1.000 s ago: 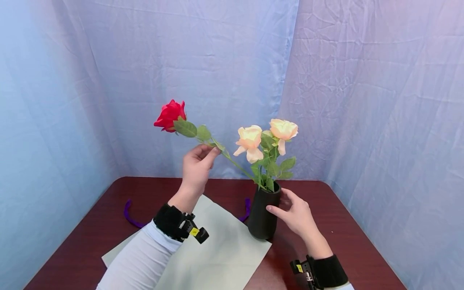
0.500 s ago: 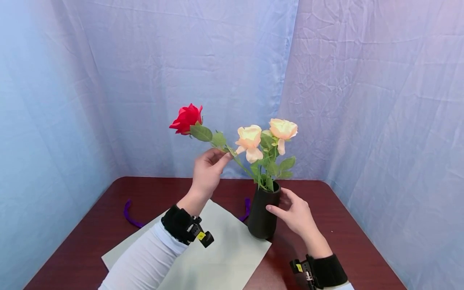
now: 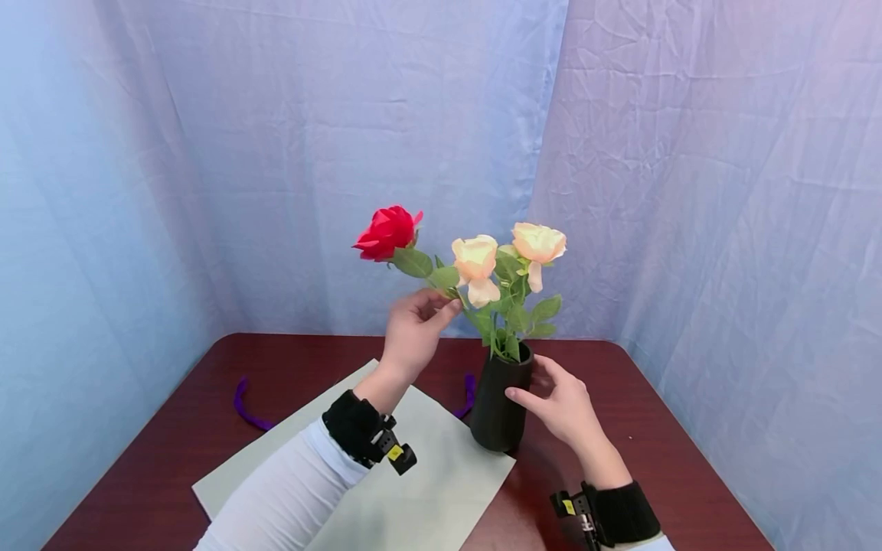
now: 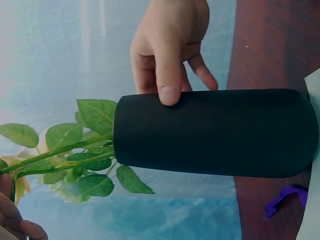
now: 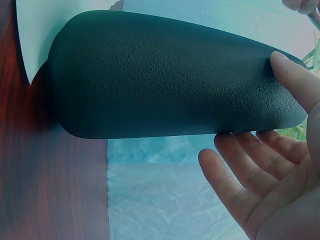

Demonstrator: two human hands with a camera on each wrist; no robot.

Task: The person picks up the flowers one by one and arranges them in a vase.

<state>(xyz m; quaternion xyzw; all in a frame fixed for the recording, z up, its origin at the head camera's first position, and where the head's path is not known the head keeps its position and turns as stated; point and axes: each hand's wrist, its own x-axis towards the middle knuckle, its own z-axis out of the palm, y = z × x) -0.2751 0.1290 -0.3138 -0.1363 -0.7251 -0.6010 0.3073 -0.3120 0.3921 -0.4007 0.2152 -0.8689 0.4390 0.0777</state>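
Observation:
A red rose (image 3: 388,233) leans left out of the dark vase (image 3: 501,405). My left hand (image 3: 413,329) pinches its green stem below the leaves, and in the left wrist view green stems (image 4: 65,150) run from beside the fingertips to the vase's mouth. Two pale peach roses, one nearer (image 3: 474,260) and one farther right (image 3: 539,243), rise from the same vase. With thumb on the front and fingers along the far side, my right hand (image 3: 565,409) holds the upright vase near its top; the right wrist view shows this thumb (image 5: 295,75) against its wall.
A pale green paper sheet (image 3: 427,490) lies on the dark red table (image 3: 661,459), one corner by the vase's base. Purple ribbon shows beyond the paper on the left (image 3: 246,405) and near the vase (image 3: 468,394). Light blue curtains (image 3: 344,138) hang behind and at both sides.
My left hand has moved right and slightly down with the rose stem, bringing the red bloom closer to the peach roses. The right hand and vase stay in place.

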